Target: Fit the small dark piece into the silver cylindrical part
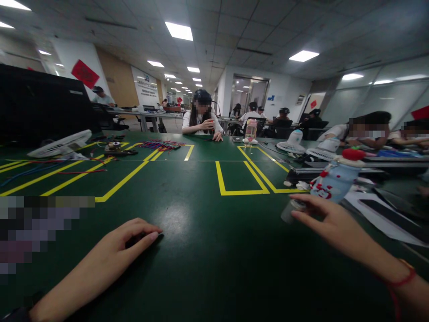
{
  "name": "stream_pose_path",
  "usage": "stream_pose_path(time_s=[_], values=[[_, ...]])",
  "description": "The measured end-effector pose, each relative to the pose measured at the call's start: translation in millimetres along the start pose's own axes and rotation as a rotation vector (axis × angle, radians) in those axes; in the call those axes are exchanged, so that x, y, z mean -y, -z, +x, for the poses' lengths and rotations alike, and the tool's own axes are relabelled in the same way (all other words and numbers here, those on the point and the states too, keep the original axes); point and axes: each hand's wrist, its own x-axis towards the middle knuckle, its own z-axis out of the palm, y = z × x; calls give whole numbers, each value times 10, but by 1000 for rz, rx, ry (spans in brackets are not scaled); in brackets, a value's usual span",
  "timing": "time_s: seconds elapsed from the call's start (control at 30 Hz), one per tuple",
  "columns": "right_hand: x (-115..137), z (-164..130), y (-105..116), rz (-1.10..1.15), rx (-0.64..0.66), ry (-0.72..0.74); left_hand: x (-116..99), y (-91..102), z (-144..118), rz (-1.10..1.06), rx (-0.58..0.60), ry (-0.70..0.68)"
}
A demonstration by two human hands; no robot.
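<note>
My right hand (326, 219) has its thumb and fingers around the top of a small translucent jar (287, 213), which tilts slightly over the green table (208, 250). The jar's contents cannot be made out. Just beyond that hand stands a light blue bottle (338, 181) with a red cap, leaning in the view. My left hand (136, 239) rests on the tabletop at the left with loosely curved fingers and nothing visible in it. Its thumb tip lies close to the index fingertip.
Yellow tape (244, 192) marks outlines on the table. Coloured wires (161, 145) and a white fan (62, 143) lie at the far left. Two white fans (291, 142) and papers (385, 217) are on the right. Across the table sits a person (203, 116), near a pink bottle (251, 130).
</note>
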Motion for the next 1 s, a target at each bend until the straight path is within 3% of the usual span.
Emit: stream_pose_path(time_s=[0.17,0.27,0.43,0.53,0.67,1.0], values=[[855,-31,-543,265,172,389,-33,-32,5,51,-19,-19],[1098,-46,-812,352,214,482,-103,-66,-11,94,-51,-64],[1049,-72,-1054,429,226,389,-465,-234,3,81,-80,-231],[995,-71,-1100,537,249,287,-828,-374,82,27,-60,-348],[1005,-48,-1102,600,284,270,-1208,-484,219,-61,-53,-429],[1010,-45,-1082,515,256,337,-1312,-457,251,-169,-98,-373]])
